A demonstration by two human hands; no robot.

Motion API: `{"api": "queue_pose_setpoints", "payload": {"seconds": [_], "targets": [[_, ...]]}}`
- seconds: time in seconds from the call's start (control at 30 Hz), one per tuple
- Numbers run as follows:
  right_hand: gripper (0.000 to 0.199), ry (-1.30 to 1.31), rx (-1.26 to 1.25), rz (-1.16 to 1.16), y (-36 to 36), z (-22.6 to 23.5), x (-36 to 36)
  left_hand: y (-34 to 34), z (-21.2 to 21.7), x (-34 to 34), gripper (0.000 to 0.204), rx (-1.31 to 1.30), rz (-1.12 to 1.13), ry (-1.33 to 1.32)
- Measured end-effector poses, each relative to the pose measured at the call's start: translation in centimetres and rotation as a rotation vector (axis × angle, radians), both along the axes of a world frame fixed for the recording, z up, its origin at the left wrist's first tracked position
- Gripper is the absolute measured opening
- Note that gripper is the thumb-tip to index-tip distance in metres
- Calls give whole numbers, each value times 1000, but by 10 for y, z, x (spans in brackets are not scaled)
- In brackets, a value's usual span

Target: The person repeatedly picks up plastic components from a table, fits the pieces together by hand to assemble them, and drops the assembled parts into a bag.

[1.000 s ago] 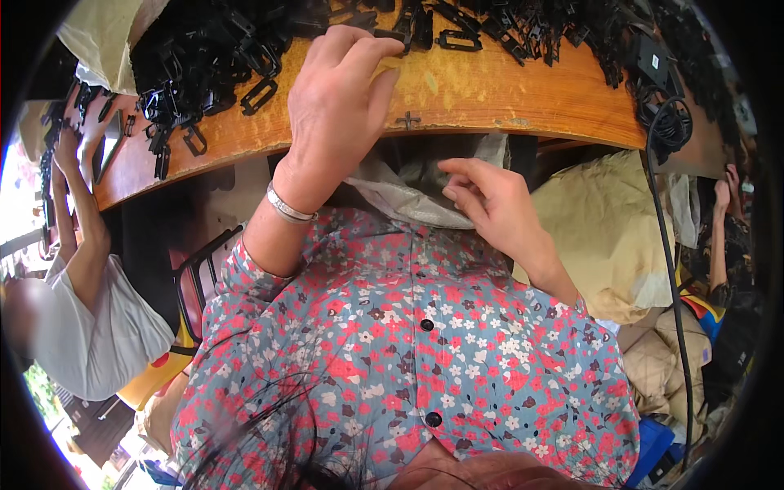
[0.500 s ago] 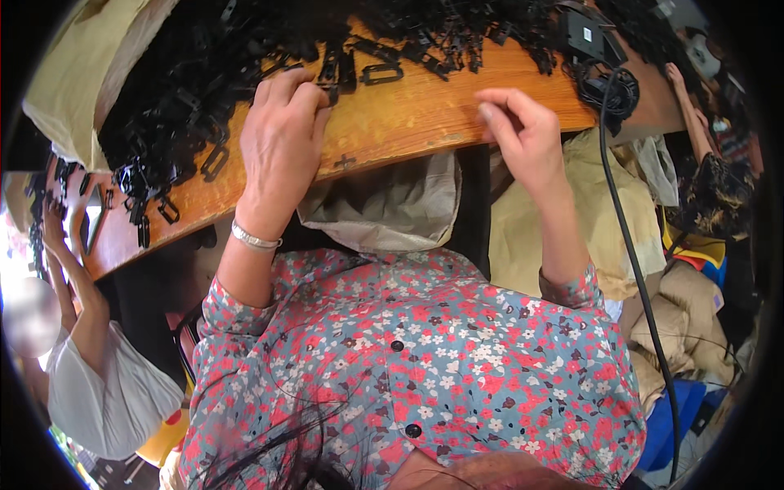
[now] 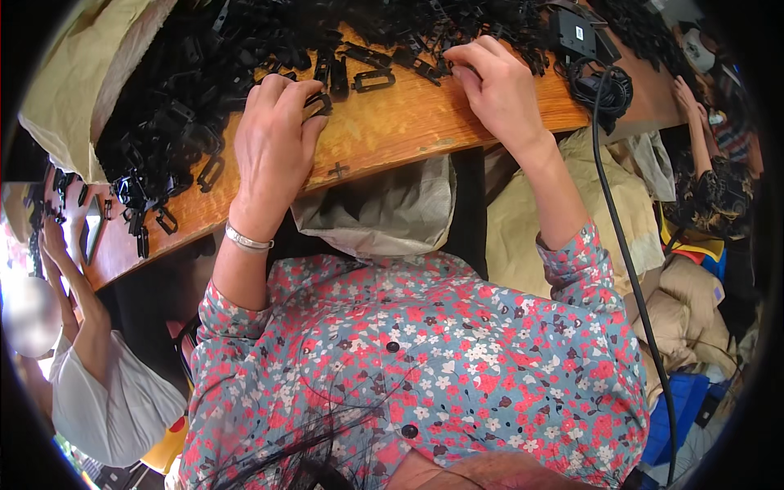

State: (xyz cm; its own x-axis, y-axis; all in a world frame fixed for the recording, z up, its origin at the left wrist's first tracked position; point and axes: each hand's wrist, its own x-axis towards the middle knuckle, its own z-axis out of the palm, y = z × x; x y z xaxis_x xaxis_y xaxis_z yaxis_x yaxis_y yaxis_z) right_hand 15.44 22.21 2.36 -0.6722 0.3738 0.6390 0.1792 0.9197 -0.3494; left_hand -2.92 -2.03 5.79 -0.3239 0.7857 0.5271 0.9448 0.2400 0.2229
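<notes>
A big heap of small black plastic buckle parts (image 3: 245,57) covers the far side of a wooden table (image 3: 384,131). My left hand (image 3: 273,147) lies palm down at the heap's near edge, fingertips curled on one black piece (image 3: 318,102). My right hand (image 3: 494,86) rests further right, its fingers pinched on black pieces at the heap's edge; what it grips is hidden under the fingers. A silver bracelet (image 3: 247,239) circles my left wrist. An open grey bag (image 3: 380,208) hangs under the table edge in front of my flowered shirt.
A black cable (image 3: 621,245) runs down from a coil and a black box (image 3: 576,33) on the table's right. Tan sacks (image 3: 523,212) lie on the floor at right. One person in white (image 3: 90,384) sits at left, another person's arm (image 3: 702,122) reaches in at far right.
My right hand has come up from the bag below the table onto the tabletop and reached the heap. My left hand stayed at the heap's edge.
</notes>
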Motion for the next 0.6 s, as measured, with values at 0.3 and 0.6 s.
{"api": "queue_pose_setpoints", "payload": {"seconds": [0.3, 0.6], "targets": [[28, -289, 212, -81, 10, 2, -16, 2, -8, -3, 31, 21, -12, -32], [14, -84, 93, -19, 9, -3, -8, -2, -4, -14, 37, 222, -45, -45]]}}
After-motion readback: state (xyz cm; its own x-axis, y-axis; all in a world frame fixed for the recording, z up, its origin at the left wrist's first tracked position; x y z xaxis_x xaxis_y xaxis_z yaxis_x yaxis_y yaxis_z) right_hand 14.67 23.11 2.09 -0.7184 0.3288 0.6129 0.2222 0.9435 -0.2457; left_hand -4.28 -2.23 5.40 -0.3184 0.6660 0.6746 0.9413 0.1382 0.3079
